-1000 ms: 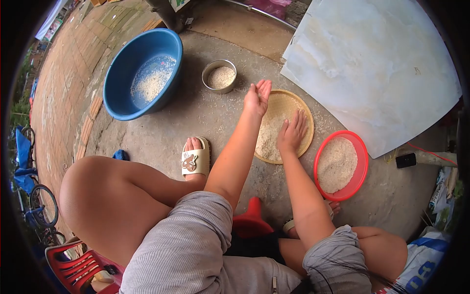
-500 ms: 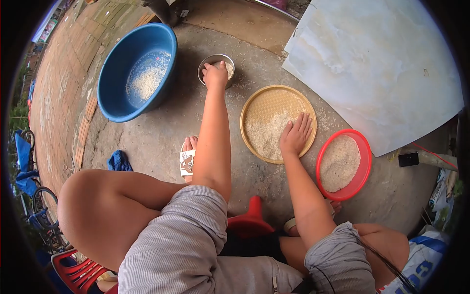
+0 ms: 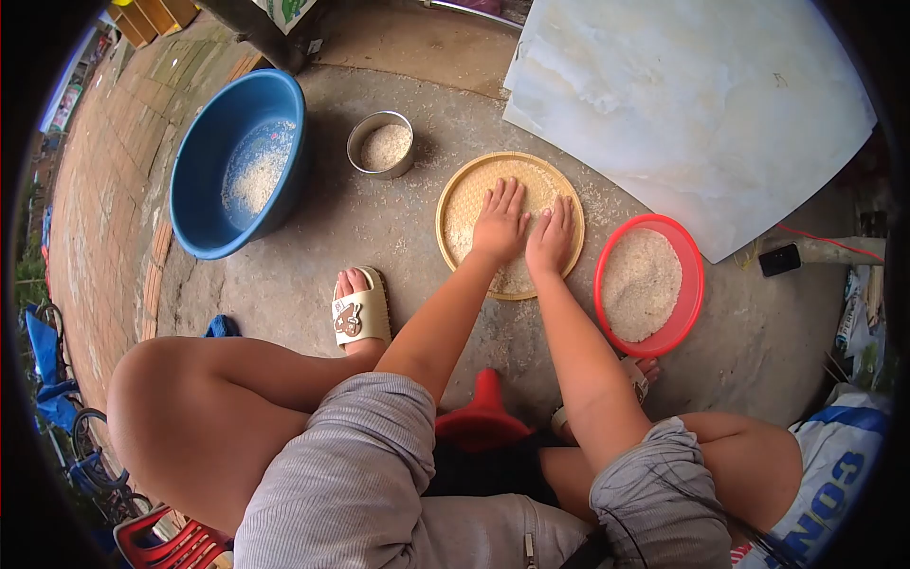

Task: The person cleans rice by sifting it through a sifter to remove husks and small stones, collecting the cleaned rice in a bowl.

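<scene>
A round yellow tray point(image 3: 445, 235) with rice on it lies on the ground in front of me. My left hand point(image 3: 500, 226) rests palm down on the rice, its fingers stretched out. Beside it, my right hand point(image 3: 552, 237) also lies flat on the tray, fingers extended and nothing gripped. The palms hide part of the rice. A steel bowl point(image 3: 381, 145) holding rice stands to the upper left of the tray. To the right, a red basin point(image 3: 697, 284) contains a heap of rice. At the left sits a large blue basin point(image 3: 194, 180) with some rice inside.
A pale marbled sheet point(image 3: 692, 114) covers the upper right. Near it lies a black phone point(image 3: 780, 260). Loose grains are scattered on the concrete. A red stool point(image 3: 483, 417) is between my legs, and a printed sack point(image 3: 834, 465) lies at the lower right.
My left hand has left the steel bowl and moved right onto the tray. My right hand stays on the tray, now close beside it. The view has shifted slightly.
</scene>
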